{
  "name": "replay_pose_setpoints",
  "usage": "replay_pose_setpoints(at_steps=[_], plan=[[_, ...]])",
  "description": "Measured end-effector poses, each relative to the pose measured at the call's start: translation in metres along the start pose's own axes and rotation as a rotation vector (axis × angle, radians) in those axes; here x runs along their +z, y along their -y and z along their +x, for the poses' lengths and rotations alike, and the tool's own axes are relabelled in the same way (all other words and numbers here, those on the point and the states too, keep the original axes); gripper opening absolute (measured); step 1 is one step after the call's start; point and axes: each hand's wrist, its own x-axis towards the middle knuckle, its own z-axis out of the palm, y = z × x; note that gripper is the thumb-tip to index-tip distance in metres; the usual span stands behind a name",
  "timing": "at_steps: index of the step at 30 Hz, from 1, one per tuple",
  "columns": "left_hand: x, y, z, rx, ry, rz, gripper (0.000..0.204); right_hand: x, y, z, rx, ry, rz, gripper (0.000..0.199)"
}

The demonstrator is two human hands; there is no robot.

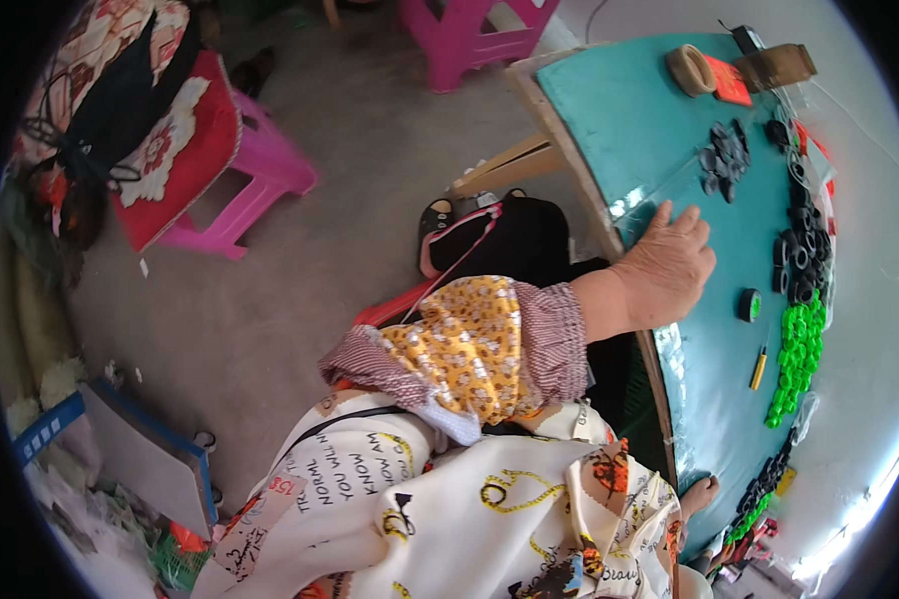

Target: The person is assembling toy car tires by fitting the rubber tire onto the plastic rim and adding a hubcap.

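Note:
My left hand (664, 268) rests on the green-covered table (624, 110), below a patterned sleeve cover (469, 344). Its fingers are a little bent and spread, and I see nothing held in it. Farther up the table from it lies a small heap of dark grey pieces (724, 160). To its right is a small round black piece with a green centre (749, 304), and below that a thin yellow-handled tool (759, 369). Lower down, at the table's near edge, what appears to be my right hand (699, 494) shows only in part; clothing hides the rest.
Bright green pieces (799, 349) and black ring-like pieces (804, 250) line the table's far side. A brown tape roll (691, 70), a red box (731, 82) and a brown block (774, 68) sit at its upper end. Pink stools (270, 180) stand on the floor at left.

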Motion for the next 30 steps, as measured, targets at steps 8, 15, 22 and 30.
replay_pose_setpoints(at_steps=[8, 15, 22, 30], plan=[[-0.012, 0.007, 0.012, -0.006, 0.010, 0.141, 0.025, -0.002, 0.044, -0.014, 0.065, -0.110, 0.219, 0.030], [-0.004, 0.004, 0.029, 0.077, 0.058, 0.338, 0.034, -0.009, 0.054, -0.020, 0.155, -0.241, 0.524, 0.019], [-0.017, 0.006, 0.014, 0.071, 0.258, 0.539, 0.035, -0.017, 0.089, -0.053, 0.051, -0.280, 0.480, 0.013], [-0.029, 0.007, 0.034, 0.141, 0.361, 0.663, 0.036, -0.034, 0.102, -0.051, -0.087, -0.185, 0.361, 0.016]])
